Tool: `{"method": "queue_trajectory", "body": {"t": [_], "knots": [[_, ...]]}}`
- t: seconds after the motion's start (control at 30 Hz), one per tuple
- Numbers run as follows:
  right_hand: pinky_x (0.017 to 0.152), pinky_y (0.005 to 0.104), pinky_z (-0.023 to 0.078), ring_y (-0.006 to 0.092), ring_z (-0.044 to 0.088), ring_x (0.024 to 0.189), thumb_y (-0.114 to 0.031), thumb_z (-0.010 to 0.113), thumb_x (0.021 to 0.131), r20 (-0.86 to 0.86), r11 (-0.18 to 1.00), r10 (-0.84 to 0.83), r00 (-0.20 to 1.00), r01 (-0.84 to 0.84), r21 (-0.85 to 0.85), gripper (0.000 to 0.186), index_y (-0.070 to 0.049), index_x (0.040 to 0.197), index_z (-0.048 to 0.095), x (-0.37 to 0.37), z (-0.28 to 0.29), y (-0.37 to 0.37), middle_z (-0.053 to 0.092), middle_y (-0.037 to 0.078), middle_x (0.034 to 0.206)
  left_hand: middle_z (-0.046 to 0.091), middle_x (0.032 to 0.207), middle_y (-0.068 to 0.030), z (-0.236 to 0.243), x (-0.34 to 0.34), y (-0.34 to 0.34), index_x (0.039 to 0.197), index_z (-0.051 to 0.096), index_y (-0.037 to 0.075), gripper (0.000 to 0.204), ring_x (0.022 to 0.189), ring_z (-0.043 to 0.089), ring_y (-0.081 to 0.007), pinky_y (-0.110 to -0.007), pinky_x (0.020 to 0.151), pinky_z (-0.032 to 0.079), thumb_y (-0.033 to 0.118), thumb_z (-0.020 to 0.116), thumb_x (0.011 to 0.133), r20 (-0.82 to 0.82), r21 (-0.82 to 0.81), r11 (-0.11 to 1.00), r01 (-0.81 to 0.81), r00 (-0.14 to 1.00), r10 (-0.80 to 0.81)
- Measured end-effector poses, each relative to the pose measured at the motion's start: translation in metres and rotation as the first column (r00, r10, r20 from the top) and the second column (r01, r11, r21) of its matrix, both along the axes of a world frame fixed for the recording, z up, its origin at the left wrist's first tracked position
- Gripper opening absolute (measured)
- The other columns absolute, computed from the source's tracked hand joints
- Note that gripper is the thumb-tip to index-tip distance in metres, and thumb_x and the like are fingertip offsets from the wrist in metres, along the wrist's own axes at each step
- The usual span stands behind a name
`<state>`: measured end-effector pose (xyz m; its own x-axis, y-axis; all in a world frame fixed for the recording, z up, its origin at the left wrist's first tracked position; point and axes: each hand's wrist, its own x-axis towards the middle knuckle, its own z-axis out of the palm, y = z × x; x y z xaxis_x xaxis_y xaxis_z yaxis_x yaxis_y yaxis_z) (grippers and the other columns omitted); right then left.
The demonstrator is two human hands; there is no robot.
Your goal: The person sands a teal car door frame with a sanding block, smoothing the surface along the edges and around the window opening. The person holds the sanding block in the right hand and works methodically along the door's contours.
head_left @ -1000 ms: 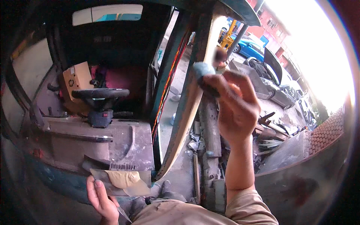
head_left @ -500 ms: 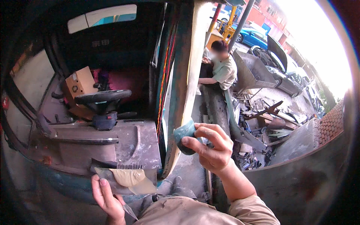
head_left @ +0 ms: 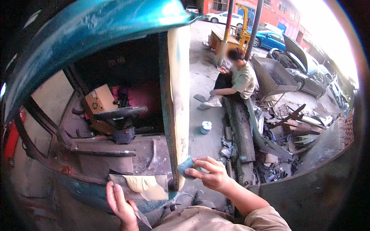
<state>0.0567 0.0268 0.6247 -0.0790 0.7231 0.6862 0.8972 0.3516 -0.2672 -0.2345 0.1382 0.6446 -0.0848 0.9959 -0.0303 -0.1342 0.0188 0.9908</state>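
My left hand (head_left: 122, 204) grips a flat rectangular plate (head_left: 158, 193) by its left end, thumb on top. A smooth mound of cream-coloured putty (head_left: 140, 184) lies on that plate. Below the same hand a pointed, thin blade-like piece (head_left: 143, 219) sticks out; its other end is hidden. Between thumb and fingers my right hand (head_left: 212, 174) pinches a curved blue-green flexible spreader (head_left: 186, 168). The spreader is against or just beside the lower part of an upright vehicle pillar (head_left: 178, 104), coated in cream filler; I cannot tell if they touch.
Left of the pillar is a cab with a steering wheel (head_left: 121, 112) and a cardboard box (head_left: 101, 101). Ahead on the ground stands a small can (head_left: 206, 127). A seated person (head_left: 243, 79) is beyond, near a metal cart (head_left: 275, 75) and scrap (head_left: 293, 129).
The view has shifted, so the cab's blue roof edge and the can now show. My right hand and the spreader have moved lower along the pillar. Both hands keep their hold.
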Motion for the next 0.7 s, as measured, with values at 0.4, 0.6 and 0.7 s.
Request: {"method": "queue_trajectory", "body": {"t": [0.4, 0.6, 0.7], "knots": [[0.085, 0.0404, 0.057, 0.0328, 0.07, 0.098, 0.0, 0.068, 0.088, -0.039, 0.719, -0.107, 0.993, 0.104, 0.687, 0.033, -0.006, 0.12, 0.072, 0.083, 0.174, 0.103, 0.072, 0.016, 0.11, 0.06, 0.092, -0.0029, 0.016, 0.013, -0.035, 0.128, 0.055, 0.005, 0.033, 0.047, 0.046, -0.0053, -0.02, 0.03, 0.03, 0.029, 0.057, 0.105, 0.052, 0.124, 0.992, -0.02, 0.999, 0.013], [0.092, 0.0435, 0.054, 0.0339, 0.066, 0.109, 0.001, 0.068, 0.081, 0.111, 0.59, -0.203, 0.973, 0.032, 0.806, 0.045, -0.008, 0.125, 0.069, 0.101, 0.199, 0.155, 0.07, 0.013, 0.115, 0.066, 0.104, -0.0088, -0.002, 0.007, -0.046, 0.138, 0.053, 0.005, 0.042, 0.05, 0.05, -0.0067, -0.02, 0.029, 0.03, 0.029, 0.06, 0.104, 0.095, 0.119, 0.971, -0.205, 0.976, 0.195], [0.092, 0.0432, 0.054, 0.0344, 0.066, 0.109, 0.001, 0.067, 0.082, 0.14, 0.572, -0.194, 0.971, -0.004, 0.82, 0.044, -0.007, 0.125, 0.069, 0.106, 0.205, 0.169, 0.069, 0.014, 0.117, 0.068, 0.108, -0.0108, -0.011, 0.004, -0.046, 0.139, 0.053, 0.005, 0.043, 0.05, 0.051, -0.007, -0.02, 0.029, 0.029, 0.03, 0.059, 0.104, 0.105, 0.111, 0.943, -0.314, 0.947, 0.303]]}}
